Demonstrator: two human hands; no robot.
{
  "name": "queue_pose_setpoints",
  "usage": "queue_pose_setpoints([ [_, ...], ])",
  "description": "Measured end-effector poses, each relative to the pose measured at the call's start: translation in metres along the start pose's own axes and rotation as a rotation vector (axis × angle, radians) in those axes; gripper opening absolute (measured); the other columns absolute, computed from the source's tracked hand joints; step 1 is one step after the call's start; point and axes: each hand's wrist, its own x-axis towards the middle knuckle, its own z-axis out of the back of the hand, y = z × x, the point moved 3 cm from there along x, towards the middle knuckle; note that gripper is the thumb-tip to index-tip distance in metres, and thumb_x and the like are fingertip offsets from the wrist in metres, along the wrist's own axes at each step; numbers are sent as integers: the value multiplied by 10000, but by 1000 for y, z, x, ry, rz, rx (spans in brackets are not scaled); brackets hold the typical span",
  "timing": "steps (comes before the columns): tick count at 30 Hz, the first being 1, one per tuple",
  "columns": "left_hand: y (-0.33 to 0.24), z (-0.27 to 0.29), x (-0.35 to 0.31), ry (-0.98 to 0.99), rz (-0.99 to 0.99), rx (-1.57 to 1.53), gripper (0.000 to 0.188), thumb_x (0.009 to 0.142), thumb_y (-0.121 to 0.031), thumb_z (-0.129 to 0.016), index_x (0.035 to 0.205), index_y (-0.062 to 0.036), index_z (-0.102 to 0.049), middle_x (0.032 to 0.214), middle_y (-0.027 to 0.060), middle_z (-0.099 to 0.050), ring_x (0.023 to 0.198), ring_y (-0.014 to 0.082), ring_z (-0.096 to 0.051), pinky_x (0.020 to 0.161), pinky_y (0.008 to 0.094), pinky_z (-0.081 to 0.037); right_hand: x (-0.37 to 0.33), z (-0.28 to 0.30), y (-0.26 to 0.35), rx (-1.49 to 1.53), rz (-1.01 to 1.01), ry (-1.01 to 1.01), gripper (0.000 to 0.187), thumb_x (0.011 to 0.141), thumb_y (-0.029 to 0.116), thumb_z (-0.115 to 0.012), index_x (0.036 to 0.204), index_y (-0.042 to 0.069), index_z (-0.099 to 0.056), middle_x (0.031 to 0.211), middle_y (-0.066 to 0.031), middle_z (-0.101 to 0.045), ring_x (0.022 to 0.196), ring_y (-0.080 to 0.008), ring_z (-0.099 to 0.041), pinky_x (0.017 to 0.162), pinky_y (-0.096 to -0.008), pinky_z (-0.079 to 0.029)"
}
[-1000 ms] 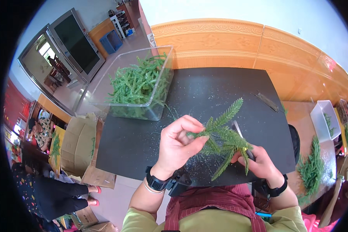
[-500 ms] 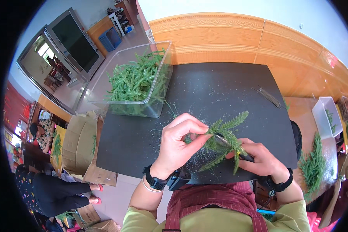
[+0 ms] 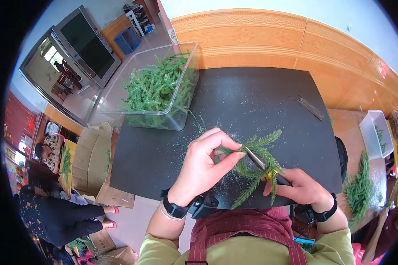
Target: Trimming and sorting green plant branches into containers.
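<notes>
Head view: left hand point(image 3: 210, 161) pinches the green sprig point(image 3: 267, 154), which fans toward the right hand point(image 3: 298, 187), wrapped around a tool point(image 3: 255, 159).

sleeves point(image 3: 160, 250) were light green | apron point(image 3: 241, 222) was burgundy, pinstriped | wrist straps point(image 3: 174, 208) were black, bearing boxy modules point(image 3: 206, 206) | left-wrist bracelet point(image 3: 169, 216) was thin, pale
</notes>
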Motion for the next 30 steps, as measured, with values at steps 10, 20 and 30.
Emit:
queue_pose_setpoints([
  [10,2,3,-3,-5,-36,-38,168,702,98,-643,818,-8,-582,854,63,-547,743,102,-544,614,213,-448,-18,29,-6,-449,157,-178,151,783,133,-578,881,31,-629,828,-100,-608,829,-200,-585,734,-303,-441],
  [20,-13,-1,-6,-217,-177,178,193,660,110,-654,796,-12,-591,871,93,-580,735,149,-570,625,253,-468,-35,7,18,62,30,-60,159,792,121,-582,899,17,-636,905,-100,-612,857,-210,-585,777,-302,-439],
  [30,-28,-3,-16,-330,-450,445,195,611,97,-670,753,-7,-586,792,95,-599,735,239,-586,633,295,-481,-22,-19,10,-41,181,49,173,801,131,-576,928,40,-649,946,-105,-599,847,-220,-584,796,-294,-434],
])
